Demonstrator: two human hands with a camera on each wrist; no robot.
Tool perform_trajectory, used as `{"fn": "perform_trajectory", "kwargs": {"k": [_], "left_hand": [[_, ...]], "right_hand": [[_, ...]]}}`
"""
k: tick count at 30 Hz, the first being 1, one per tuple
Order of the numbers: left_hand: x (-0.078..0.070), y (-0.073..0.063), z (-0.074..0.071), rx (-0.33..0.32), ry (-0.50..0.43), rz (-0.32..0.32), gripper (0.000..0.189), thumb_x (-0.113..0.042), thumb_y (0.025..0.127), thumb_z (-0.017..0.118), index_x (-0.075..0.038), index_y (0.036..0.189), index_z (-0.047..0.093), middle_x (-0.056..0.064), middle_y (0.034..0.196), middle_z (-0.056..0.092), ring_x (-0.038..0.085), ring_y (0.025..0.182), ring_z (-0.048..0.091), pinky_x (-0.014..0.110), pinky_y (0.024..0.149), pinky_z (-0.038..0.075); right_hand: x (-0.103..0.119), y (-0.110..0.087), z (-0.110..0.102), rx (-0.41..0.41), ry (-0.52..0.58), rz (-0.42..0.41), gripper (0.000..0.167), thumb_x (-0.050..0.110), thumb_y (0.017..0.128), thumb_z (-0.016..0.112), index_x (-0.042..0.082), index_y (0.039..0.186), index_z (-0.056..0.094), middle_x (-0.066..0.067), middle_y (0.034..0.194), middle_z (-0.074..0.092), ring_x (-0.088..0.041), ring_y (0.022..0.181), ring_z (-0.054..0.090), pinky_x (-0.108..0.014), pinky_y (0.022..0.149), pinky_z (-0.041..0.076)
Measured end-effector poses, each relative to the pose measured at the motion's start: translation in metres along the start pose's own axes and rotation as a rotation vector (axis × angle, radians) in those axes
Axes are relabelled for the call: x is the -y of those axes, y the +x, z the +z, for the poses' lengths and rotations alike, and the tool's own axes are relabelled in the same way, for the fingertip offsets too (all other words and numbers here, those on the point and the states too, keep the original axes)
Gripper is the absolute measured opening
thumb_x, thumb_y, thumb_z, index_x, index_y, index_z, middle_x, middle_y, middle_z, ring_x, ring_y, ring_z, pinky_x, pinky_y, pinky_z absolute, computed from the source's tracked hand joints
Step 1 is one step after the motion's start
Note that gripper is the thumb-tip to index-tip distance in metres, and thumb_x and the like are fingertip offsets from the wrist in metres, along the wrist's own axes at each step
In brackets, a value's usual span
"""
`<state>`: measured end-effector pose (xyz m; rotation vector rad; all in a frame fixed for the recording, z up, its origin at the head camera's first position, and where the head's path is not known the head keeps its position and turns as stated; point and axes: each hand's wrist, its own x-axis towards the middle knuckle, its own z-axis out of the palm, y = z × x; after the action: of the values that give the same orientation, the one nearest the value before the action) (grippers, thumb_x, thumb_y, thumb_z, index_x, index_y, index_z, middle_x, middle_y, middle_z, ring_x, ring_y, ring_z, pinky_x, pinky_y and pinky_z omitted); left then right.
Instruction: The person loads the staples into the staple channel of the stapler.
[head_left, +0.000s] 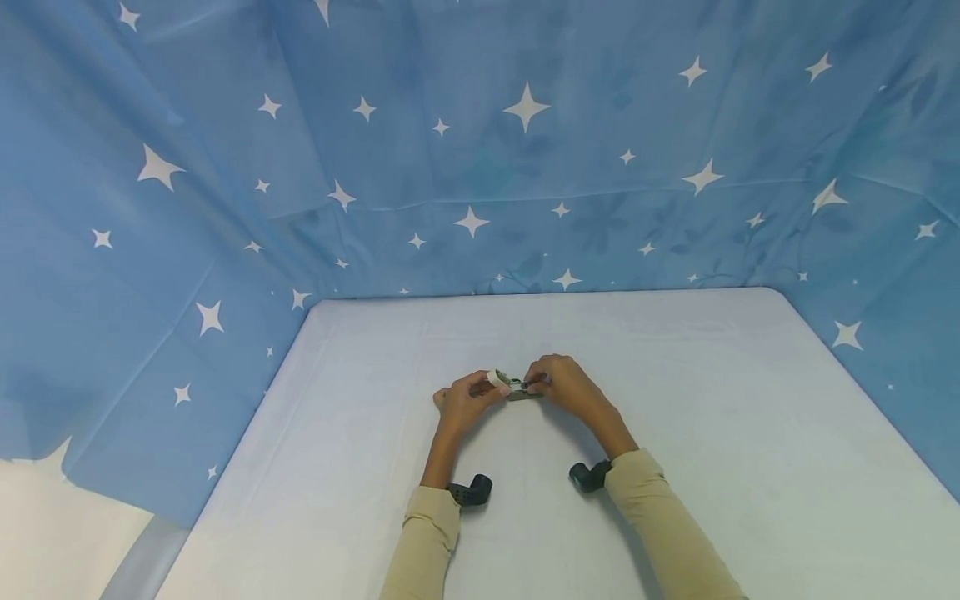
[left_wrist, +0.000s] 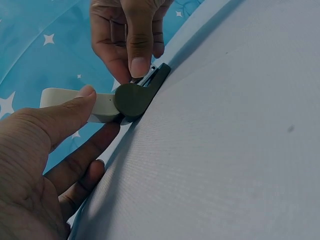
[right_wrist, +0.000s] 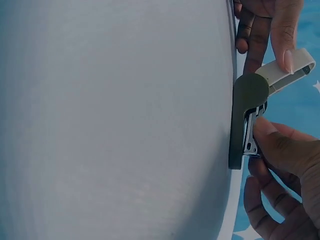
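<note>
A small stapler (left_wrist: 132,100) stands on the white table with its dark green base down. Its white top arm (right_wrist: 290,67) is swung up and back, which bares the metal staple magazine (right_wrist: 251,132). My left hand (head_left: 463,407) grips the white arm, thumb on one side and fingers below near the round hinge. From the other side my right hand (head_left: 570,387) pinches at the magazine between thumb and index finger. Its other fingers curl loosely beside the base in the right wrist view. Whatever lies between the right fingertips is hidden.
The white-covered table (head_left: 360,400) spreads out on every side of the hands. Behind it and along its sides hangs a blue curtain (head_left: 480,167) with white stars. Dark wrist-worn cameras (head_left: 472,492) sit at both cuffs, just above the tabletop.
</note>
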<state>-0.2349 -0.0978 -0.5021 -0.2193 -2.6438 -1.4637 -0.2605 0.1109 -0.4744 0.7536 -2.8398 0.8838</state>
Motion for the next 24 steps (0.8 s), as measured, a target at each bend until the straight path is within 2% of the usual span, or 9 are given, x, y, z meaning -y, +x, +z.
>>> {"fn": "perform_trajectory", "kwargs": {"k": [6,12,16,24], "left_hand": [[0.001,0.0,0.0,0.005,0.017,0.003,0.031,-0.04,0.084,0.074,-0.02,0.108,0.073,0.001,0.1,0.077,0.023,0.105,0.067,0.046,0.086,0.019],[0.0,0.0,0.0,0.002,0.024,0.008,0.03,-0.04,0.084,0.074,-0.02,0.107,0.073,0.0,0.099,0.077,0.022,0.105,0.067,0.044,0.084,0.02],[0.0,-0.001,0.0,0.0,0.032,0.009,0.031,-0.041,0.084,0.074,-0.02,0.107,0.073,0.0,0.099,0.077,0.022,0.105,0.067,0.044,0.084,0.02],[0.0,0.0,0.0,0.01,0.019,-0.004,0.03,-0.041,0.084,0.074,-0.02,0.106,0.073,-0.001,0.099,0.077,0.021,0.105,0.067,0.044,0.085,0.019]], "right_hand": [[-0.003,-0.002,0.005,-0.047,0.136,0.061,0.002,0.012,0.086,0.074,0.01,0.086,0.074,0.0,0.083,0.073,-0.017,0.083,0.066,-0.037,0.077,0.053],[0.0,-0.002,0.009,-0.078,0.211,0.159,0.005,0.01,0.088,0.071,0.01,0.083,0.072,-0.003,0.085,0.073,-0.023,0.091,0.066,-0.044,0.088,0.051],[0.001,-0.001,0.009,-0.066,0.231,0.214,0.005,0.009,0.089,0.07,0.01,0.084,0.072,-0.005,0.086,0.073,-0.024,0.091,0.067,-0.045,0.089,0.051],[0.001,0.001,0.011,-0.053,0.239,0.245,0.003,0.01,0.088,0.071,0.007,0.086,0.072,-0.005,0.085,0.072,-0.022,0.087,0.067,-0.039,0.081,0.052]]}}
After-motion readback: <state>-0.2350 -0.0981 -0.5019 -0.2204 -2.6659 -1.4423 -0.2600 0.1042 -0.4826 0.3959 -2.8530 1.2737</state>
